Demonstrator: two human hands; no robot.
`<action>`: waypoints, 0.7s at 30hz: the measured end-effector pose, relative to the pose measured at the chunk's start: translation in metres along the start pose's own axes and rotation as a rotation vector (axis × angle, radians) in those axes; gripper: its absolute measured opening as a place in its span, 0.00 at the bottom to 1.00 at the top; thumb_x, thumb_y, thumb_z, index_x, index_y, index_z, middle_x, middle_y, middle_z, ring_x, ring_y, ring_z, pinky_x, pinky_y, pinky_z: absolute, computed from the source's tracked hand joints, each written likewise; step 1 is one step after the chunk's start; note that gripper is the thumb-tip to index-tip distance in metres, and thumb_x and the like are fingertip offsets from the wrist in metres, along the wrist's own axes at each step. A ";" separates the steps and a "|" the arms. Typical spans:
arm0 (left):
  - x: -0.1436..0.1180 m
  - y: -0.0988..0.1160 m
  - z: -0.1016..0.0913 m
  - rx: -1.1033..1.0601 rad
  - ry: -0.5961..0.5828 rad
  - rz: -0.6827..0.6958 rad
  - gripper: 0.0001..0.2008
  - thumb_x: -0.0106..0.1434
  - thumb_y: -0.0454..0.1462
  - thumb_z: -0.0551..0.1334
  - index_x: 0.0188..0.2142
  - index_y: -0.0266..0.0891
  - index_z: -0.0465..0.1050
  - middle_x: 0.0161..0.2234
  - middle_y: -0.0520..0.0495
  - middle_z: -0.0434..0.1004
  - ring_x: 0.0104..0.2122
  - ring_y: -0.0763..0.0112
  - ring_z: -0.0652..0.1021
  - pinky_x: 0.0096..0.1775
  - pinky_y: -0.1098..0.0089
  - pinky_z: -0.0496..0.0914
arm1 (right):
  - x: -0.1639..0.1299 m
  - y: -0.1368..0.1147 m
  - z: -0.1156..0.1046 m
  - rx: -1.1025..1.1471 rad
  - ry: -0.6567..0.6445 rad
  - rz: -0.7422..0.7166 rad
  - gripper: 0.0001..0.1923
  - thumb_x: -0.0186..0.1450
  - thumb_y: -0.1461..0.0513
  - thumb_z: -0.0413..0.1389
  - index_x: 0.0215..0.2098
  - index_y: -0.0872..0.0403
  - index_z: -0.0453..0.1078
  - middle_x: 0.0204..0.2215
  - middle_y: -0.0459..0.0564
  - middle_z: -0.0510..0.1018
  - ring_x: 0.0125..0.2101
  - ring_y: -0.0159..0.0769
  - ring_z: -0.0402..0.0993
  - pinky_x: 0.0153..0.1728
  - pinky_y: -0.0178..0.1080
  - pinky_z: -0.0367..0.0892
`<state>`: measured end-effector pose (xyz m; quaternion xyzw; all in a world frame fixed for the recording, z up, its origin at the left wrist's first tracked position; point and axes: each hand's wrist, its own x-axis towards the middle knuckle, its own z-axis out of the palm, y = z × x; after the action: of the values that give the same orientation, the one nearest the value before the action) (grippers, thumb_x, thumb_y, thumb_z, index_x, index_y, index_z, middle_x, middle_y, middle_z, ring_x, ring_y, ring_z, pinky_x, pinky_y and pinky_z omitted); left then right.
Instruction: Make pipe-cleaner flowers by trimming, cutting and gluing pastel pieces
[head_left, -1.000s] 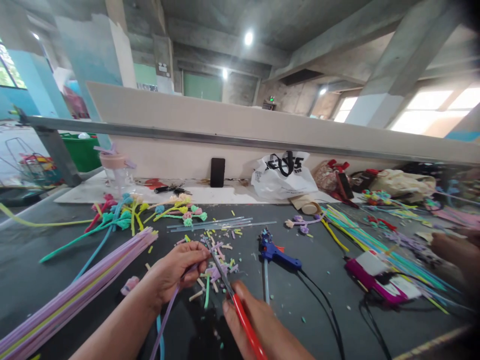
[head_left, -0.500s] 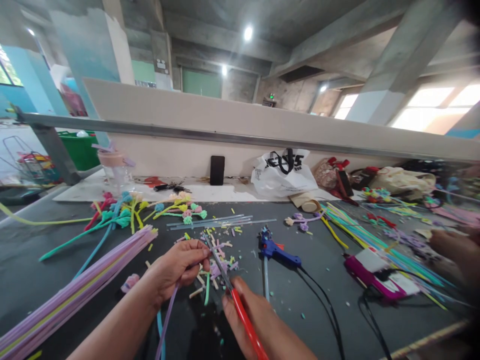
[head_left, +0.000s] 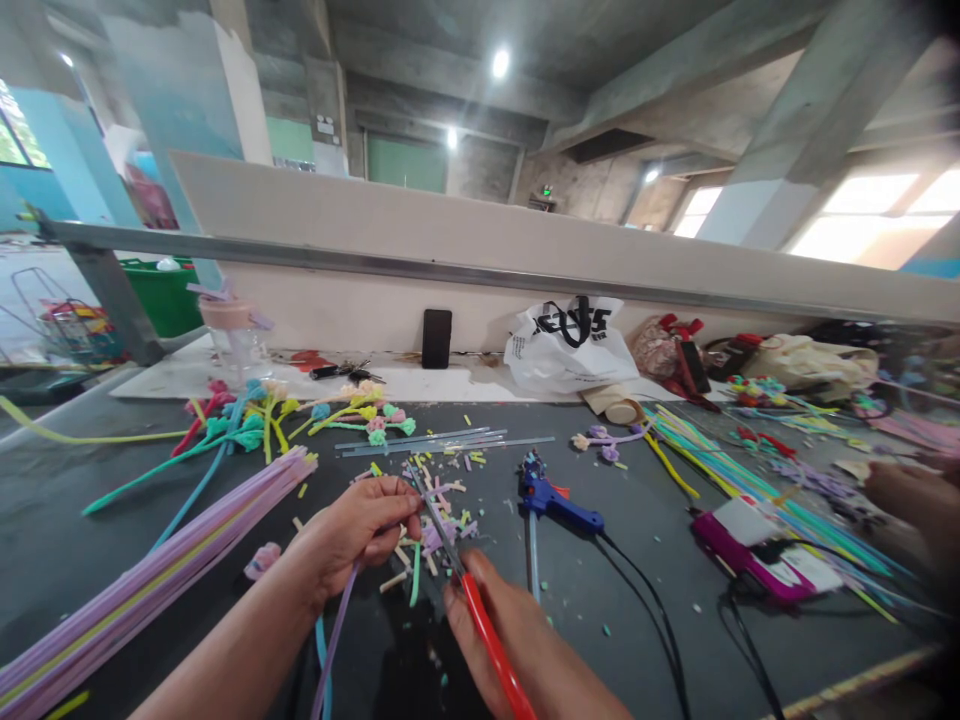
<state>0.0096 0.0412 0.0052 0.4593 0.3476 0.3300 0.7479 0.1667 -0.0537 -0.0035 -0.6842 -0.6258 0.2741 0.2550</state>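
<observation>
The left hand (head_left: 352, 535) reaches in from 7 o'clock, palm down, its grip pinched on 1 purple pipe cleaner (head_left: 334, 640) that trails back toward 6 o'clock. The right hand (head_left: 517, 650) comes up from 5 o'clock, its grip wrapped around the red handle of 1 pair of scissors (head_left: 457, 570), the blades pointing to 11 o'clock beside the left fingertips. Cut scraps (head_left: 442, 500) litter the worktop (head_left: 645, 600) at 12 o'clock. 1 blue glue gun (head_left: 551, 500) lies at 2 o'clock; 1 bundle of purple stems (head_left: 150, 580) lies at 9 o'clock.
</observation>
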 end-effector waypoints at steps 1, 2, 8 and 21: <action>0.000 0.000 0.000 0.002 0.003 0.003 0.10 0.54 0.38 0.62 0.24 0.32 0.67 0.20 0.50 0.72 0.08 0.90 0.54 0.13 0.80 0.43 | 0.000 0.000 0.000 -0.003 -0.010 -0.011 0.09 0.61 0.58 0.46 0.38 0.51 0.65 0.16 0.42 0.69 0.17 0.29 0.65 0.18 0.29 0.53; 0.000 0.001 0.001 0.004 0.007 0.007 0.10 0.54 0.38 0.62 0.24 0.32 0.67 0.20 0.50 0.72 0.08 0.90 0.54 0.13 0.80 0.43 | 0.000 0.000 -0.001 -0.007 -0.020 -0.021 0.09 0.61 0.58 0.46 0.38 0.51 0.64 0.17 0.42 0.70 0.18 0.30 0.65 0.18 0.30 0.53; -0.003 0.006 0.005 0.031 0.020 0.008 0.10 0.53 0.38 0.62 0.23 0.32 0.67 0.20 0.50 0.72 0.08 0.90 0.54 0.13 0.80 0.43 | -0.001 -0.003 -0.010 -0.011 -0.078 -0.064 0.09 0.61 0.59 0.45 0.37 0.53 0.63 0.19 0.43 0.69 0.19 0.29 0.64 0.20 0.30 0.55; -0.001 0.001 0.000 0.060 0.021 0.026 0.11 0.54 0.40 0.61 0.23 0.32 0.68 0.20 0.49 0.72 0.08 0.90 0.53 0.13 0.79 0.43 | 0.001 -0.004 -0.005 0.058 -0.037 -0.017 0.06 0.61 0.60 0.46 0.30 0.52 0.62 0.17 0.42 0.68 0.18 0.29 0.64 0.20 0.30 0.55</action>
<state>0.0087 0.0409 0.0061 0.4825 0.3588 0.3341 0.7258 0.1669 -0.0521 0.0025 -0.6659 -0.6280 0.3026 0.2657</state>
